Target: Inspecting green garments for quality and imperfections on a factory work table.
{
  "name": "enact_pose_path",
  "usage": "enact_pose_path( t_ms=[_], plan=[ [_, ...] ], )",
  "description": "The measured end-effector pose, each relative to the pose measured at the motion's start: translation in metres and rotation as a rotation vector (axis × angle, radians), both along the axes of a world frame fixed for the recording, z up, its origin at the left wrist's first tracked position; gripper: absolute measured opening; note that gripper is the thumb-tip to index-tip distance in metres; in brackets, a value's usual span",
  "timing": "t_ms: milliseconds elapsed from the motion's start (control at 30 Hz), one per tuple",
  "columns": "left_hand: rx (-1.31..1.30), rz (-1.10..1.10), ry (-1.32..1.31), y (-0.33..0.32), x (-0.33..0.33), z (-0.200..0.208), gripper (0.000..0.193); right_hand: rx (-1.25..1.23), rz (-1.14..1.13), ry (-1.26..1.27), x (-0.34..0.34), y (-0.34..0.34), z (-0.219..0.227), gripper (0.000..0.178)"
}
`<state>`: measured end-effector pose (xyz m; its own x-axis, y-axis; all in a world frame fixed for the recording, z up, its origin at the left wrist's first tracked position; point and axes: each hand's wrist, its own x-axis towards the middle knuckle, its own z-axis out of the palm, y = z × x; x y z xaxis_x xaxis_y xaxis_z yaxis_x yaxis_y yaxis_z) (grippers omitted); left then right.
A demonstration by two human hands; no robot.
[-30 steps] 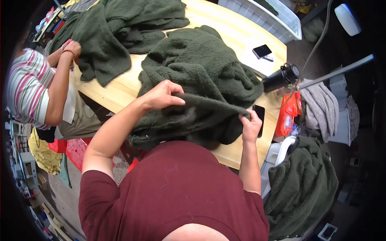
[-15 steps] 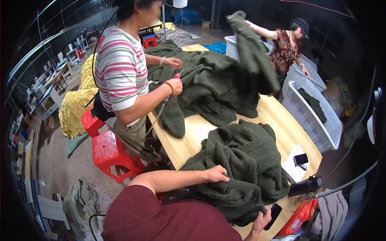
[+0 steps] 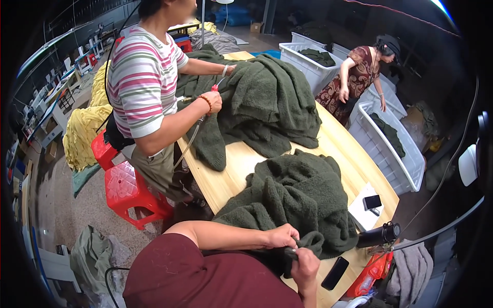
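Observation:
A dark green knitted garment [image 3: 300, 192] lies heaped on the near end of the wooden table. My left hand [image 3: 283, 236] pinches a gathered part of it at the near side. Just below, my right hand [image 3: 306, 266] is closed on the same bunched edge, close to the left. A small pale spot shows between the fingers, too small to make out. Beside my right hand a black phone [image 3: 335, 273] lies on the table.
Across the table [image 3: 346, 149] are more green knits [image 3: 272, 97]; a co-worker in a striped shirt [image 3: 149, 77] holds a red-tipped tool there. Another person [image 3: 354, 77] stands by white bins [image 3: 405, 159]. A black bottle [image 3: 379, 235], papers with a phone [image 3: 371, 203], and red stools [image 3: 128, 187] are nearby.
My right hand has moved left and up beside my left hand, bunching the garment's edge between them. The far person has put down the green garment onto the pile and lowered that arm.

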<state>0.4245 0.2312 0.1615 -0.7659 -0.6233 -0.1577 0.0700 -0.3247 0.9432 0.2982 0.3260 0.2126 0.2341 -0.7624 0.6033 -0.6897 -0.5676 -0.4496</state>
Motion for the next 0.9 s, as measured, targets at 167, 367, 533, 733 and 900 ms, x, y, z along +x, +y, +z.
enact_pose_path(
  t_ms=[167,367,533,733,900],
  plan=[
    [0.139,-0.055,0.03,0.005,0.006,-0.012,0.014,-0.041,-0.021,0.166,0.003,0.002,-0.022,0.023],
    [0.162,-0.044,0.046,0.003,0.008,-0.016,0.011,-0.128,-0.074,0.196,0.003,-0.004,-0.033,0.025],
    [0.148,-0.034,0.051,0.006,0.008,-0.018,0.012,-0.173,-0.061,0.149,0.003,-0.002,-0.035,0.026],
    [0.281,0.09,0.034,0.008,0.011,-0.017,0.007,-0.073,-0.083,0.147,0.002,-0.002,-0.047,0.031],
    [0.209,0.148,0.025,0.011,0.015,-0.028,0.002,-0.04,-0.041,0.153,0.003,-0.002,-0.05,0.035]
  ],
)
